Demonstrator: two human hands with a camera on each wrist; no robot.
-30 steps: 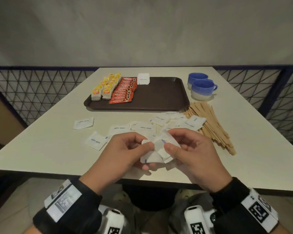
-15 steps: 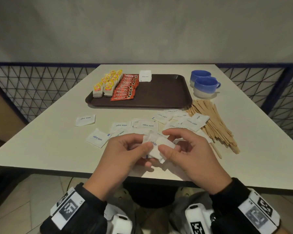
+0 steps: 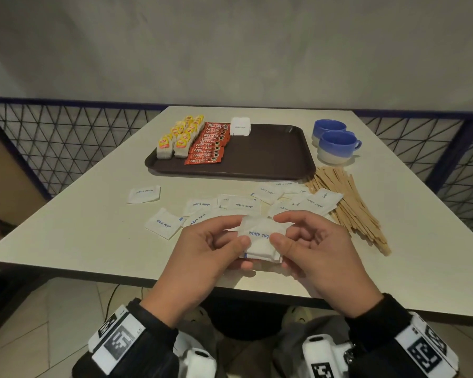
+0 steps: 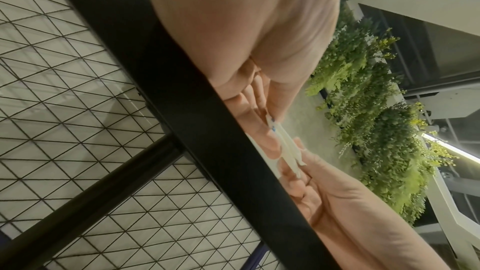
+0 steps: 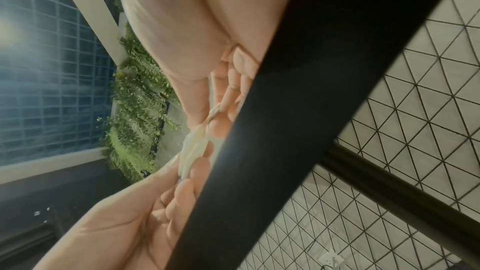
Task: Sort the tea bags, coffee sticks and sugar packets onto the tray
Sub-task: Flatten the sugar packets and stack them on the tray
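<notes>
Both hands hold a small stack of white sugar packets (image 3: 261,241) over the table's near edge. My left hand (image 3: 216,249) pinches its left side, my right hand (image 3: 298,241) its right side. The stack shows edge-on in the left wrist view (image 4: 285,145) and in the right wrist view (image 5: 193,151). Several loose sugar packets (image 3: 238,204) lie on the table beyond the hands. On the brown tray (image 3: 268,154) stand yellow-tagged tea bags (image 3: 180,137), red coffee sticks (image 3: 209,144) and a white sugar packet stack (image 3: 240,126).
Wooden stirrers (image 3: 347,208) lie fanned out at the right, partly under sugar packets. Two blue and white cups (image 3: 335,144) stand right of the tray. A single packet (image 3: 144,194) lies apart at the left. A mesh railing (image 3: 66,143) borders the table.
The packets in my hands went from a loose, splayed bunch to a flat squared stack. Both hands stayed at the near table edge.
</notes>
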